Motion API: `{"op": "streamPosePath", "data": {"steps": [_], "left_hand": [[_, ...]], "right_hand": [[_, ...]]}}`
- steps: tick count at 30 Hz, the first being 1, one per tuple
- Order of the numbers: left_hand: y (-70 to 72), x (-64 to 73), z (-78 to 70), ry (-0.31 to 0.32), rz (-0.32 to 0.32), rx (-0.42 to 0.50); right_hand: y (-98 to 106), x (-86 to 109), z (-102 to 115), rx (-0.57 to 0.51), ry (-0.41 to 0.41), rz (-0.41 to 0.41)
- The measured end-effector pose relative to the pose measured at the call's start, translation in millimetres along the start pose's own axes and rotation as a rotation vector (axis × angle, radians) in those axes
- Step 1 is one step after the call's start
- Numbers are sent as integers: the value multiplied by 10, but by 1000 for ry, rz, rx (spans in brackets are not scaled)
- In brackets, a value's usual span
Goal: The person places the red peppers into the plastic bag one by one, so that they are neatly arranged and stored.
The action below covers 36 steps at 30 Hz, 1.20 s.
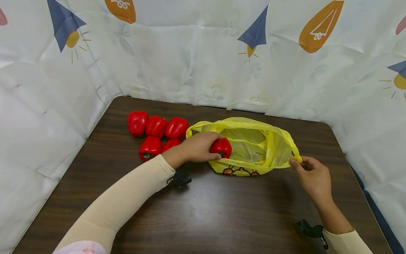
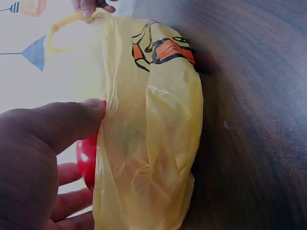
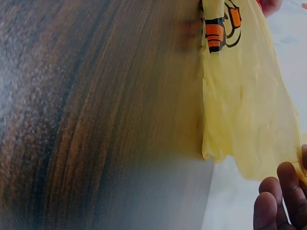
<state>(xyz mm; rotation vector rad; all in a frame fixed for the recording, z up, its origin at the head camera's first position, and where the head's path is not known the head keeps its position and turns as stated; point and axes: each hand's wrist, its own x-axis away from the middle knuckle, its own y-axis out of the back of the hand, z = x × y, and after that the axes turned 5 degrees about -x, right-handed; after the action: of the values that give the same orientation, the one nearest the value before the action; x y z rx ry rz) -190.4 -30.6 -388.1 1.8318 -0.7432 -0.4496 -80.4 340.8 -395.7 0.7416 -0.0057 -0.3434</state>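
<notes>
A yellow plastic bag (image 1: 244, 171) with an orange and black print lies on the table, its mouth spread wide. My left hand (image 1: 200, 146) holds a red bell pepper (image 1: 222, 147) at the left part of the bag's mouth, thumb on the near side and fingers around the far side. In the left wrist view the pepper (image 2: 88, 160) shows partly behind the bag's edge. At the bag's right end my right hand (image 1: 314, 176) pinches the rim between thumb and fingers. The right wrist view shows those fingers (image 3: 288, 187) at the bag's edge.
Several more red bell peppers (image 1: 155, 126) sit grouped left of the bag, one partly hidden by the left hand. A dark wood-grain table (image 1: 203, 215) carries everything. Behind it hangs a white printed curtain (image 1: 196, 63).
</notes>
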Motion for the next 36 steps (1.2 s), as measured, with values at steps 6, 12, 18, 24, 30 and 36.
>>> {"op": "streamPosePath", "data": {"steps": [6, 12, 18, 24, 30, 36], "left_hand": [[71, 23, -17, -51, -45, -43], [205, 108, -59, -103, -65, -17], [353, 280, -18, -121, -97, 55], [448, 470, 124, -148, -179, 89], [515, 643, 285, -111, -208, 102], [594, 834, 427, -50, -233, 103]], "right_hand": [[-2, -4, 9, 3, -1, 6], [2, 4, 26, 0, 1, 4], [12, 7, 38, -2, 4, 0], [24, -1, 34, -4, 2, 1], [19, -4, 32, 0, 2, 5], [20, -4, 34, 9, 1, 6]]}}
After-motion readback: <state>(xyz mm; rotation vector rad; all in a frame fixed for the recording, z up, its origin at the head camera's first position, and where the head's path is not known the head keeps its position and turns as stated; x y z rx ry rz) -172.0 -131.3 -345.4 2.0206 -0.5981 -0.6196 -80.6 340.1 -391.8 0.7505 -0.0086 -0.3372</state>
